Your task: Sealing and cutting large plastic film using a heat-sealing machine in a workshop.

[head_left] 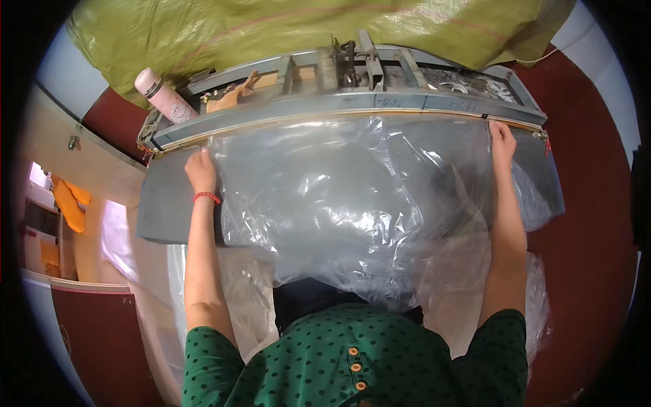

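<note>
A wide sheet of clear plastic film [319, 183] lies over a grey work surface [173, 197] and hangs down toward my lap. My left hand [201, 171], with a red bead bracelet [206, 197] at the wrist, is closed on the film's upper left corner. At the upper right corner, my right hand [502, 140] pinches the film's edge with arm stretched out. Between the hands the film's top edge runs along the bar of a grey metal frame [339, 102]. Creases and shiny folds run through its middle and right part.
A pink bottle [165, 96] leans at the frame's left end. A metal clamp-like mechanism [359, 64] stands at its back. Behind hangs yellow-green woven sheeting [285, 30]. Left is an open cabinet door [81, 136]. More plastic film [247, 292] hangs below the surface.
</note>
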Motion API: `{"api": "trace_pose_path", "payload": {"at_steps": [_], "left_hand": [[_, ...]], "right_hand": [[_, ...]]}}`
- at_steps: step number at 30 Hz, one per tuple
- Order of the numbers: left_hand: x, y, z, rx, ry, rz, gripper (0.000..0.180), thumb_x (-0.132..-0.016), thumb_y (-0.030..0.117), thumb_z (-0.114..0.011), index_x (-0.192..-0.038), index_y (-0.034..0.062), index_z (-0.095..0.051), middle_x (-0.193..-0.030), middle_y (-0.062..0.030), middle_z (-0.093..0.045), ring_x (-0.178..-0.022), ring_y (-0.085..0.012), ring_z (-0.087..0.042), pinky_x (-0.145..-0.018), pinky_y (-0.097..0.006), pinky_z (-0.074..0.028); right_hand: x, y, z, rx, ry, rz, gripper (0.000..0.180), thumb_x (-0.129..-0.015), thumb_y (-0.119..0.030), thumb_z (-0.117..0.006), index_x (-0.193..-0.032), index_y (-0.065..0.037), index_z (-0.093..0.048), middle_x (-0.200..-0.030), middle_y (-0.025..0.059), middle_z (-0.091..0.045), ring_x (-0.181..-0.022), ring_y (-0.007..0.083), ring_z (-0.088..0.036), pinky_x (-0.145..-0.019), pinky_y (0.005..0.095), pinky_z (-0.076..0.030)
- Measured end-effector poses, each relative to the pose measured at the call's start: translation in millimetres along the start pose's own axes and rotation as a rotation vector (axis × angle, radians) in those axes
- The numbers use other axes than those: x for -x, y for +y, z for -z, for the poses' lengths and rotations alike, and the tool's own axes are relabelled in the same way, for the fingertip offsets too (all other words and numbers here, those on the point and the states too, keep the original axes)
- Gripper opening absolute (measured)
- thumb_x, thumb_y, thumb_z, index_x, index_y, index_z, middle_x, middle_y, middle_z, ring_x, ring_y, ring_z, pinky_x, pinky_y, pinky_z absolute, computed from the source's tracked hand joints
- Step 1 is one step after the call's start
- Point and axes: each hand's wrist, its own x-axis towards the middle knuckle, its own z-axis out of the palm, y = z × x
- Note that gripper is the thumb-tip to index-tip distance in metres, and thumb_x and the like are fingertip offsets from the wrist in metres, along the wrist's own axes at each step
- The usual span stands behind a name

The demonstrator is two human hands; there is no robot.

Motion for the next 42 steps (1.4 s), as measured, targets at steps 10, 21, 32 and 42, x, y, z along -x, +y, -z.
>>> {"api": "trace_pose_path", "payload": {"at_steps": [10, 21, 32, 42], "left_hand": [[49, 114, 46, 1.114, -0.559, 0.216, 0.01, -0.078, 0.005, -0.054, -0.088, 0.005, -0.051, -0.079, -0.0002, -0.054, -0.076, -0.0088, -0.052, -0.066, -0.023, -0.043], [75, 184, 124, 1.13, -0.72, -0.005, 0.024, -0.079, 0.007, -0.06, -0.101, 0.005, -0.051, -0.075, 0.0049, -0.054, -0.07, -0.002, -0.048, -0.062, -0.016, -0.039], [146, 70, 142, 0.82, -1.93, -0.321, 0.018, -0.085, 0.017, -0.051, -0.097, 0.0042, -0.056, -0.078, -0.0023, -0.06, -0.073, -0.0097, -0.055, -0.07, -0.026, -0.044], [6, -153, 254, -0.531, 0.226, 0.008, 0.015, -0.078, 0.013, -0.05, -0.088, 0.004, -0.058, -0.078, -0.0175, -0.06, -0.075, -0.0351, -0.057, -0.066, -0.042, -0.045]], "right_hand": [[99, -13, 192, 0.744, 0.307, -0.195, 0.028, -0.082, -0.026, -0.056, -0.081, 0.002, -0.061, -0.085, 0.0135, -0.06, -0.079, 0.0255, -0.055, -0.07, 0.0335, -0.042], [134, -289, -47, -0.233, -0.847, 0.202, 0.034, -0.078, -0.011, -0.057, -0.111, -0.006, -0.053, -0.109, 0.0066, -0.054, -0.097, 0.0145, -0.051, -0.082, 0.0266, -0.04], [99, -250, -88, -0.344, -0.549, -0.074, 0.022, -0.084, -0.03, -0.053, -0.081, -0.009, -0.058, -0.067, -0.0042, -0.048, -0.06, 0.006, -0.04, -0.054, 0.021, -0.033], [8, -6, 61, 0.31, 0.047, 0.14, 0.024, -0.087, -0.022, -0.049, -0.089, 0.001, -0.058, -0.075, 0.0035, -0.057, -0.072, 0.0095, -0.049, -0.069, 0.0243, -0.041]]}}
